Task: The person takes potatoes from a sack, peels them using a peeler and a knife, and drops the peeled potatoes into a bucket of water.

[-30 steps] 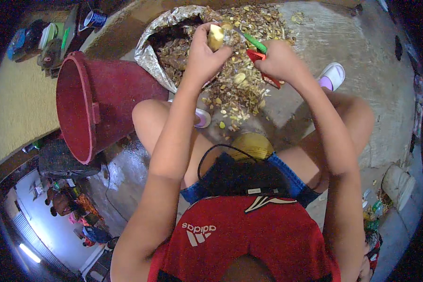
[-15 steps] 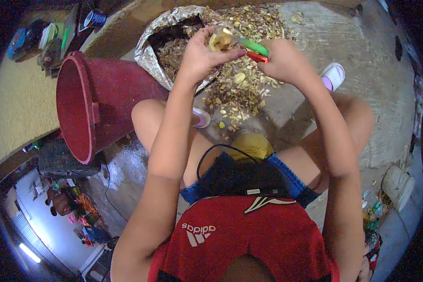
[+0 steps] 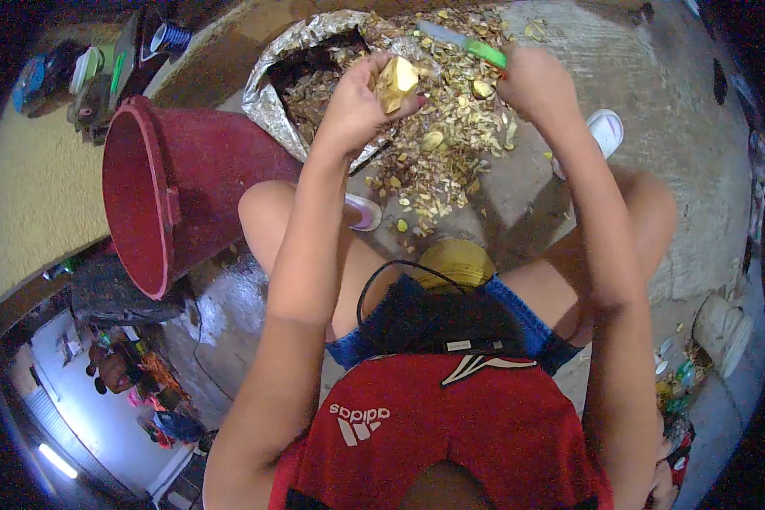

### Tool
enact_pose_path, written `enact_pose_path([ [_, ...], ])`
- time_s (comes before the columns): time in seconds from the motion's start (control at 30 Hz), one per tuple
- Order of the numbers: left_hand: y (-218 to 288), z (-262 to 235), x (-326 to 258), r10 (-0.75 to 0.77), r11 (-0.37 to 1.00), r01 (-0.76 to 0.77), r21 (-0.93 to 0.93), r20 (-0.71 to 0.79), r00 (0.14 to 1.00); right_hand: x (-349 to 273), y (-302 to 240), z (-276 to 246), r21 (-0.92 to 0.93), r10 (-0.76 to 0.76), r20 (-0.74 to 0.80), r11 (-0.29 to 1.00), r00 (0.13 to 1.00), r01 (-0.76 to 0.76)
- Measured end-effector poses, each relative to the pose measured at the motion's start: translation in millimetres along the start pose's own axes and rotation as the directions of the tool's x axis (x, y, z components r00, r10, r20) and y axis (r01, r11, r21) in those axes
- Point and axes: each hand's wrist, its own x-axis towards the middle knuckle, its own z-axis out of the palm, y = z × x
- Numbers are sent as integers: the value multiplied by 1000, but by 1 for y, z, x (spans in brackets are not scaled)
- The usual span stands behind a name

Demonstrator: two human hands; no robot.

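Clutching a part-peeled chunk (image 3: 397,87) over the scraps (image 3: 450,166), the left hand (image 3: 357,104) has fingers clamped round it while the right hand (image 3: 537,85) grips a green-handled knife (image 3: 465,43) well apart, so prob between cuts, next needing careful lining up tbh.

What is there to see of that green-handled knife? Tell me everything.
The knife has a bright green handle, plastic by its look, and a grey, metallic-looking blade, somewhat blurred. The right hand grips the handle's rear, hiding part of it. The blade points forward and left over scattered peelings, clear of the pale piece in the left hand. Whether it touches the peelings, I cannot tell.
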Motion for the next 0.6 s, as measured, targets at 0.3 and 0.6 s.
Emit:
enact_pose_path([
  [0.3,9,3,-1,11,851,3,-525,22,1000,-7,-14,-3,350,-173,204,932,963,93],
  [0.6,12,6,-1,-131,690,191,-698,139,982,-18,-19,11,236,-279,86,938,956,253],
])
